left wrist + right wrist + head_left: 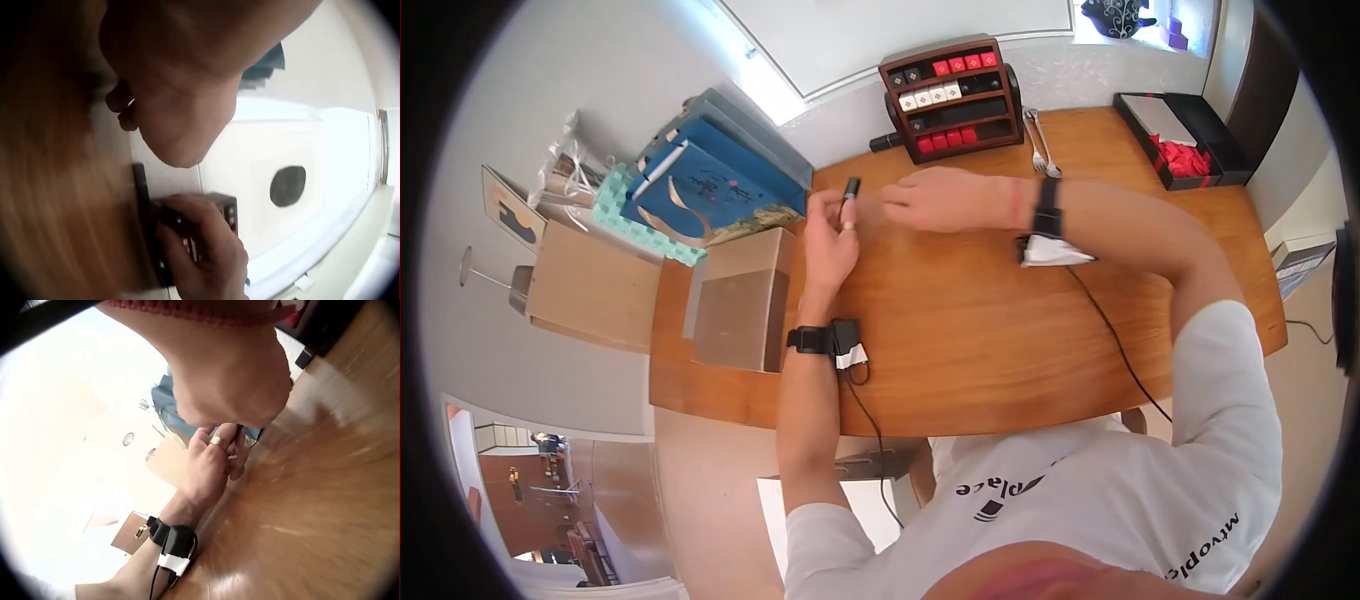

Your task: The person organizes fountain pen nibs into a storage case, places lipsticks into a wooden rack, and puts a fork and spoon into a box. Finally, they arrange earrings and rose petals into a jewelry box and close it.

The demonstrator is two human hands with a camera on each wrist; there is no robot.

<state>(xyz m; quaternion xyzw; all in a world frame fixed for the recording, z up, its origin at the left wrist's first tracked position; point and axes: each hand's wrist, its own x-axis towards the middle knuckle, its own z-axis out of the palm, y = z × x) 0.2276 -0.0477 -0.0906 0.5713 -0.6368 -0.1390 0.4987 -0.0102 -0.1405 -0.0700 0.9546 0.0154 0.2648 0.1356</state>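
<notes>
My left hand [832,250] is raised over the back left of the wooden table. It grips a small black cylinder [852,188] that stands up from its fingers. My right hand [950,200] is a short way to the right, its blurred fingertips toward the left hand. In the left wrist view the right hand [212,250] shows a bent thumb and finger with a gap between them, and nothing held shows there. The right wrist view has the left hand [209,465] partly behind the right hand [234,387], which hides most of the cylinder.
A dark wooden rack [955,100] with red, white and black blocks stands at the back, a black tube [885,142] beside it. Fork and spoon [1040,150] lie right of the rack. A black box [1185,140] is far right; a cardboard box [740,310] and blue bag [710,180] are left.
</notes>
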